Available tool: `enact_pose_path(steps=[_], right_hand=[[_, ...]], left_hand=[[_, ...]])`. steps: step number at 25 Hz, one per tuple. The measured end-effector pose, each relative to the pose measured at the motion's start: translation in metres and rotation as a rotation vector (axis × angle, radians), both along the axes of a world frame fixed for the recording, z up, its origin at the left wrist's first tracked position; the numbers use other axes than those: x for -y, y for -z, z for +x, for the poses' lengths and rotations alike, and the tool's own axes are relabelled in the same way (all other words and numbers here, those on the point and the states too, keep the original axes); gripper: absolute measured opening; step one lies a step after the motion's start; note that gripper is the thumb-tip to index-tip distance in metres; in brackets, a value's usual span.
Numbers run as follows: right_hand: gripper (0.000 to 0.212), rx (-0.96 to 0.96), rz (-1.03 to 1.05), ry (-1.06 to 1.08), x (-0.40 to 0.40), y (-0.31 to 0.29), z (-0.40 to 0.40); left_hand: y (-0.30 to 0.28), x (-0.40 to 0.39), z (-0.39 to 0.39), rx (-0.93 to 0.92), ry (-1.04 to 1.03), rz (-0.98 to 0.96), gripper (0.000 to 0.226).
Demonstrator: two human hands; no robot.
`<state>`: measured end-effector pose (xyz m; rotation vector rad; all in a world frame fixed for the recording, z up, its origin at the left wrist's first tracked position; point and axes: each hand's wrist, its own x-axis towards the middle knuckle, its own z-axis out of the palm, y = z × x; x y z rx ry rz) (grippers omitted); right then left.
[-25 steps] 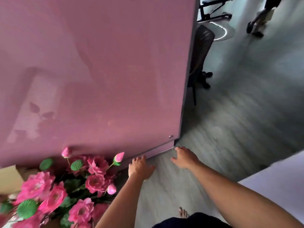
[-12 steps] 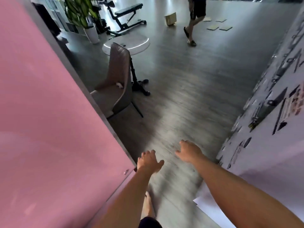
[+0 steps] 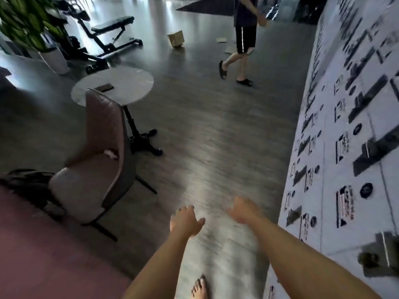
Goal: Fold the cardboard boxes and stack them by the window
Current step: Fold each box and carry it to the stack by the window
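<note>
A folded brown cardboard box (image 3: 176,38) stands on the grey floor far ahead. Flat cardboard sheets (image 3: 222,39) lie on the floor beyond it, partly hidden by a walking person. My left hand (image 3: 185,220) and my right hand (image 3: 243,210) hang low in front of me over the floor. Both hold nothing, with fingers loosely curled and relaxed. The box and the sheets are far from both hands.
A person (image 3: 244,39) in dark shorts walks across ahead. A round white table (image 3: 129,83) and a padded chair (image 3: 95,160) stand to my left, with a weight bench (image 3: 108,37) and potted plant (image 3: 23,22) behind. A pink panel (image 3: 43,255) is at lower left, a printed wall (image 3: 349,147) at right.
The view has swung from the pink panel and pink flowers toward the open floor. The chair, table and walking person have drawn closer. Both hands stayed empty in front of me.
</note>
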<state>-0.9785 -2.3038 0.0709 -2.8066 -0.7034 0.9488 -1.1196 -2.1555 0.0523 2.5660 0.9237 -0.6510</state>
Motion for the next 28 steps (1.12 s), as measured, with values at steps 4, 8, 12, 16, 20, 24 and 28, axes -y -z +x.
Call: enact_pose_path(steps=[4,8,12,16,20,24,28], right_hand=[[0.056,0.016,0.005,0.052,-0.052,-0.003,0.071],[0.059,0.021,-0.019,0.056,-0.097,0.014,0.145],[0.063,0.0,-0.031,-0.004,-0.168,0.026,0.238],[0.064,-0.012,-0.023,-0.084,-0.254,0.014,0.329],[0.067,-0.008,-0.008,-0.198,-0.347,0.012,0.401],[0.063,-0.025,-0.027,-0.213,-0.422,0.028,0.46],[0.058,-0.04,-0.079,-0.168,-0.495,0.028,0.529]], left_hand=[[-0.008,-0.068,0.085,0.032,0.06,0.0,0.068],[-0.005,-0.121,0.17,0.038,0.109,-0.011,0.068],[-0.004,-0.186,0.263,0.025,0.088,-0.02,0.067],[-0.018,-0.257,0.337,0.046,-0.061,-0.033,0.063],[-0.023,-0.335,0.389,0.044,-0.14,-0.05,0.061],[-0.008,-0.407,0.45,0.042,-0.121,-0.026,0.058],[-0.006,-0.495,0.534,0.042,-0.057,-0.068,0.063]])
